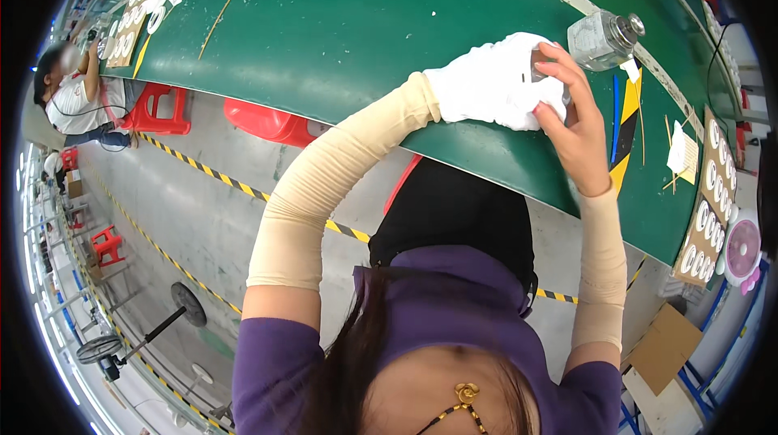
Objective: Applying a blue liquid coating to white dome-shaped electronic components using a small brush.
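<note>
My left hand is covered in white cloth, like a glove or wrapped rag, and is closed over the green bench. Facing it, my bare right hand curls its fingers against the white cloth. A small greyish object shows between the two hands, mostly hidden, so its kind cannot be made out. Just beyond my right fingers is a clear glass bottle with a metal top and a label. Beige sleeves cover both my forearms.
Thin sticks and a white scrap lie on the green bench at right, near a board of round white pieces. A pink fan stands beyond. Red stools are under the bench; a person sits far left.
</note>
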